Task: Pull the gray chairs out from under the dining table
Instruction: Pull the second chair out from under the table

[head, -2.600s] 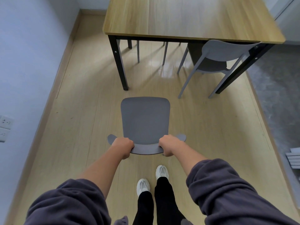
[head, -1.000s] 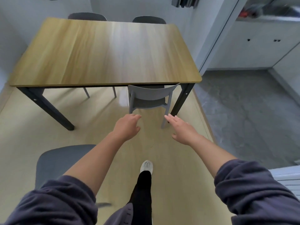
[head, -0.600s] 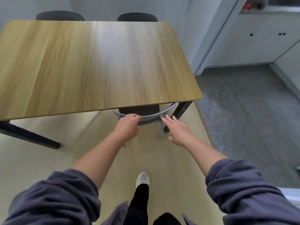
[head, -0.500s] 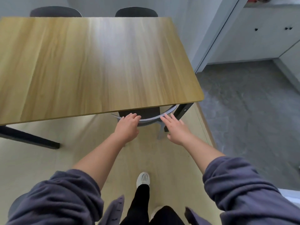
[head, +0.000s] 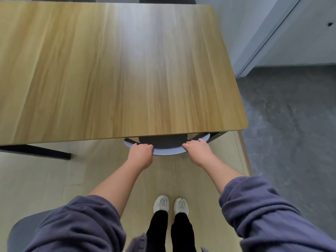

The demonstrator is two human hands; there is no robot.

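Observation:
A gray chair (head: 169, 151) is tucked under the near right end of the wooden dining table (head: 116, 70); only its curved backrest top and a strip of dark seat show. My left hand (head: 141, 151) is curled over the left part of the backrest. My right hand (head: 198, 149) lies on the right part, fingers wrapped over the rim. Another gray chair (head: 23, 231) stands free on the floor at the bottom left, mostly hidden by my sleeve. Two dark chair backs (head: 167, 0) peek over the table's far edge.
A black table leg (head: 36, 151) slants across the floor on the left. A wall and door frame (head: 263, 48) rise right of the table, with gray flooring (head: 291, 124) beyond. My feet (head: 171, 204) stand on light wood floor behind the chair.
I left the first chair pulled out and stepped to the right-hand chair. Both hands reached forward and closed on its backrest; the right hand was still open half a second ago.

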